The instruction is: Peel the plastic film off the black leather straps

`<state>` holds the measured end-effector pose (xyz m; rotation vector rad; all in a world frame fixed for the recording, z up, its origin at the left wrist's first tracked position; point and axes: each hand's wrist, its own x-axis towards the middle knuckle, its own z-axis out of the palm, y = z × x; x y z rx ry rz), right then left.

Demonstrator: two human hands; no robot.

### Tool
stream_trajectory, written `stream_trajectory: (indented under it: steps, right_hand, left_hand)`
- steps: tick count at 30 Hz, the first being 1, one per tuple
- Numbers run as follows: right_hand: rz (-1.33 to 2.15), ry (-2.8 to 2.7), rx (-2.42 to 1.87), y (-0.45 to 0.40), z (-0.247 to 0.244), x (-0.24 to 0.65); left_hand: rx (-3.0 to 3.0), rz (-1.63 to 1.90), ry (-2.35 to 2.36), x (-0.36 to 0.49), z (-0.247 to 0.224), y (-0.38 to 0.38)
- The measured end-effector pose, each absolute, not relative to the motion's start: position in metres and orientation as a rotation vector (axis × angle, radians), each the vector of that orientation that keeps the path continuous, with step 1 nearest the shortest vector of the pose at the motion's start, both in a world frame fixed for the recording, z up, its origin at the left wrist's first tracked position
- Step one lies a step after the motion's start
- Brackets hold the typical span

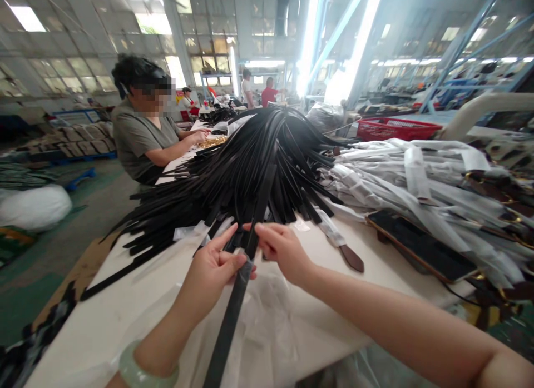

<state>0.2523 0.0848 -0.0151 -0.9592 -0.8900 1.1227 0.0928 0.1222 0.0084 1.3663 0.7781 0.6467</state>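
A long black strap (228, 332) runs from the near edge of the table up between my hands. My left hand (217, 265) pinches it, thumb on top, with a bit of clear plastic wrap (246, 264) under the thumb. Just beyond, my right hand (283, 246) grips the same strap between thumb and curled fingers. Ahead of both hands lies a big heap of black straps (267, 149), their ends fanned out towards me. Thin crumpled plastic (271, 310) lies on the white tabletop (112, 282) beneath my forearms.
On the right are a phone (421, 243) on a stand and a pile of white-wrapped straps (396, 177). A brown strap end (351, 258) pokes out nearer me. Behind stands a red basket (396, 129). A co-worker (146, 132) is at the table's left side.
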Motion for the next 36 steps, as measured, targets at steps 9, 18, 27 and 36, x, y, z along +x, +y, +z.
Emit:
stream_trajectory:
  steps: [9, 18, 27, 36]
  right_hand:
    - [1.166, -0.972, -1.001, 0.085, -0.017, 0.252]
    - [1.331, -1.169, -1.032, 0.081, -0.024, 0.245]
    - [1.131, -1.092, -1.096, 0.091, -0.02, 0.258]
    - [1.157, -0.923, -0.942, 0.099, -0.017, 0.271]
  left_hand:
    - [1.399, 0.673, 0.795, 0.095, 0.004, 0.123]
    - [1.761, 0.782, 0.929, 0.091, 0.002, 0.129]
    - [1.429, 0.414, 0.643, 0.09, -0.003, 0.13]
    - [1.435, 0.453, 0.691, 0.091, -0.004, 0.136]
